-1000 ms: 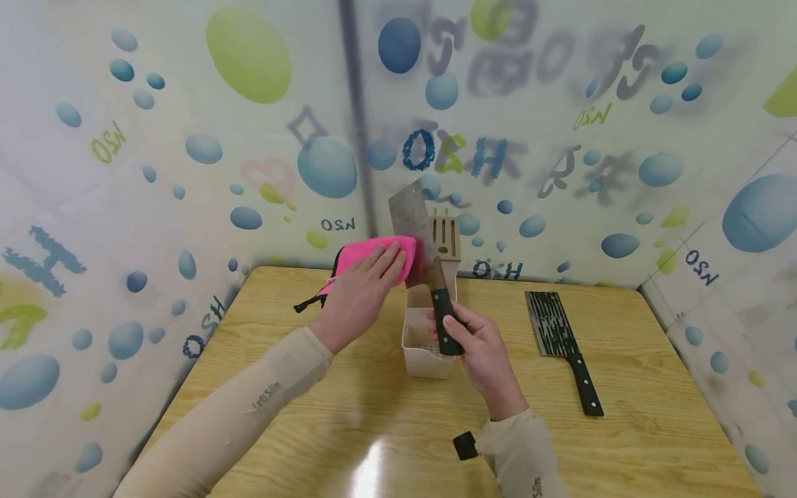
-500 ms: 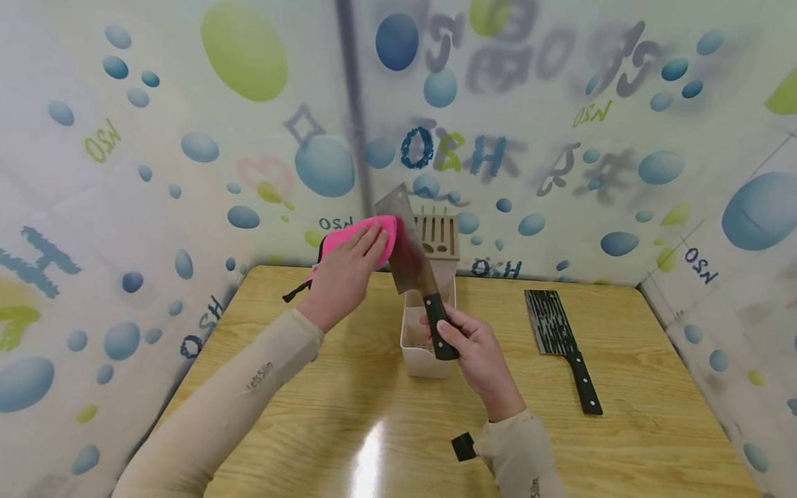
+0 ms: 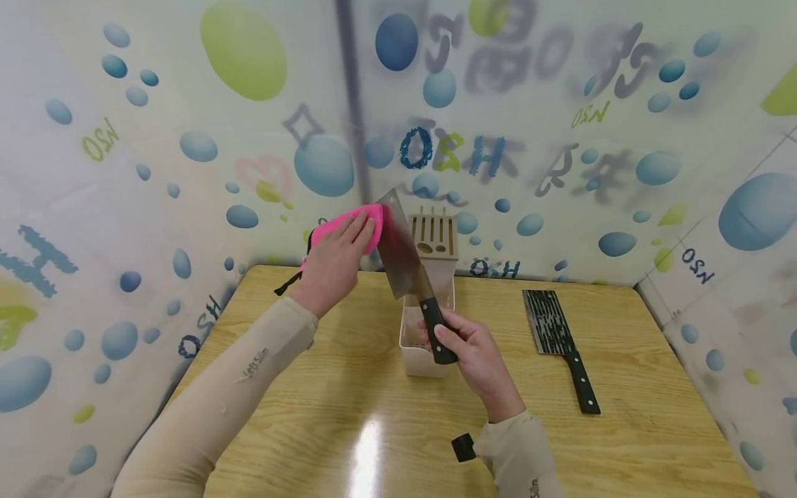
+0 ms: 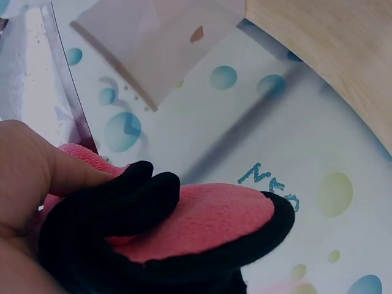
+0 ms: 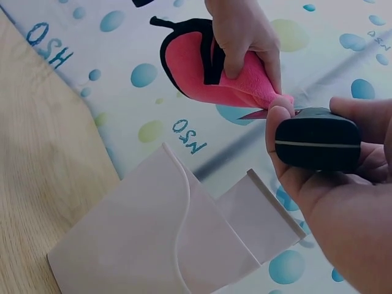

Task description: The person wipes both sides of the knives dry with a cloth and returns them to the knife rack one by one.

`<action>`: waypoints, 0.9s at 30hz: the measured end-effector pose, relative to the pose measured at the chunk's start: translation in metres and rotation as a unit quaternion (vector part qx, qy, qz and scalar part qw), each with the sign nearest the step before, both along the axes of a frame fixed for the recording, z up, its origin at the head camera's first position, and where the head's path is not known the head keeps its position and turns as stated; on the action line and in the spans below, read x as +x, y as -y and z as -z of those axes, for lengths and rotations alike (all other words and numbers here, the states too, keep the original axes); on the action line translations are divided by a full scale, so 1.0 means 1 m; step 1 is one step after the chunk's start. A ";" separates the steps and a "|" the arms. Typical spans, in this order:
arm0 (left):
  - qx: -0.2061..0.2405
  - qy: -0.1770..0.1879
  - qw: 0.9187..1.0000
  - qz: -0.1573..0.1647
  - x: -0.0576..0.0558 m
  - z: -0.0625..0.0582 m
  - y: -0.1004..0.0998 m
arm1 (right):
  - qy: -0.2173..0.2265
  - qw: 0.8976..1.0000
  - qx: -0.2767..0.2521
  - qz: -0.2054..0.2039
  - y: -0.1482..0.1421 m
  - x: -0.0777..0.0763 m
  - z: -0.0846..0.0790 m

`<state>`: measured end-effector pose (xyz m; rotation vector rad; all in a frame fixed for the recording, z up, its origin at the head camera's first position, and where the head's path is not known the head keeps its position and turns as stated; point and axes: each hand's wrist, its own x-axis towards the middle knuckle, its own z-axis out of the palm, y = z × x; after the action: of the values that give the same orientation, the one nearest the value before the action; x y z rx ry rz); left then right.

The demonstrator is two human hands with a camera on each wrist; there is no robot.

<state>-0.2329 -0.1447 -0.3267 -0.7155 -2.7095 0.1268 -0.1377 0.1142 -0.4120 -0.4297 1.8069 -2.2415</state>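
My right hand [image 3: 476, 356] grips the black handle of a cleaver [image 3: 401, 252], its blade tilted up and to the left above the table. In the right wrist view the cleaver's handle [image 5: 318, 136] points end-on at the camera between thumb and fingers. With my left hand [image 3: 333, 270] I hold a pink cloth [image 3: 330, 227] with black trim against the blade near its upper end. The left wrist view has the fuzzy pink cloth [image 4: 202, 223] folded under the thumb, blade edge at the far left. Behind the cleaver stands a pale knife holder [image 3: 426, 363], partly hidden.
A second cleaver [image 3: 551, 328] with a black-streaked blade lies on the wooden table [image 3: 311, 415] to the right. The knife holder's slotted top [image 3: 436, 232] rises at the back. Patterned sheeting [image 3: 529, 138] walls the table at the back and sides.
The left hand and cloth have slid up and left along the blade toward its far end. The cleaver has tilted further left, uncovering more of the slotted top.
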 end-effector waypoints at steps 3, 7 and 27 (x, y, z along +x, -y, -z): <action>-0.003 -0.001 1.000 -0.002 -0.003 0.000 0.002 | -0.002 1.000 0.003 -0.004 0.000 0.000 0.000; -0.001 -0.002 1.000 -0.006 -0.005 0.000 0.004 | -0.005 1.000 0.008 -0.007 0.000 0.000 0.000; 0.015 -0.019 1.000 -0.002 -0.006 -0.004 0.003 | -0.010 1.000 0.019 -0.007 0.001 0.000 0.000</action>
<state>-0.2386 -0.1478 -0.3226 -0.6916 -2.6718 0.1002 -0.1380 0.1136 -0.4124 -0.4578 1.8467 -2.1971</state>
